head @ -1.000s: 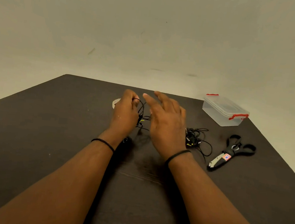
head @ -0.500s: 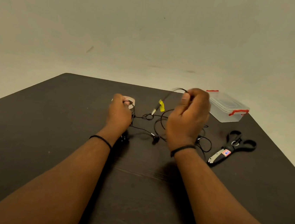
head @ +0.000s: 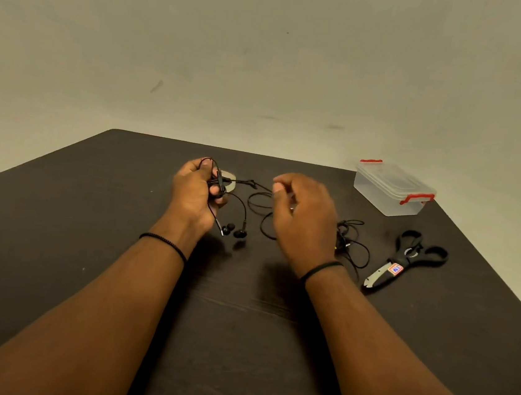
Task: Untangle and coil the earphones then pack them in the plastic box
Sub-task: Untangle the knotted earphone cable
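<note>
1. The earphones (head: 236,227) hang from the left hand (head: 193,191) above the dark table (head: 55,222), buds dangling near its surface.
2. The left hand's fingers curl round bunched cable.
3. The right hand (head: 302,216) pinches the cable between thumb and fingertips.
4. The plastic box (head: 393,188) stands closed, far right.
5. Scissors (head: 408,259) lie near it, beside a second tangle of cable (head: 349,243).

Black earphones (head: 238,231) dangling, lidded clear plastic box (head: 391,190) far right
</note>
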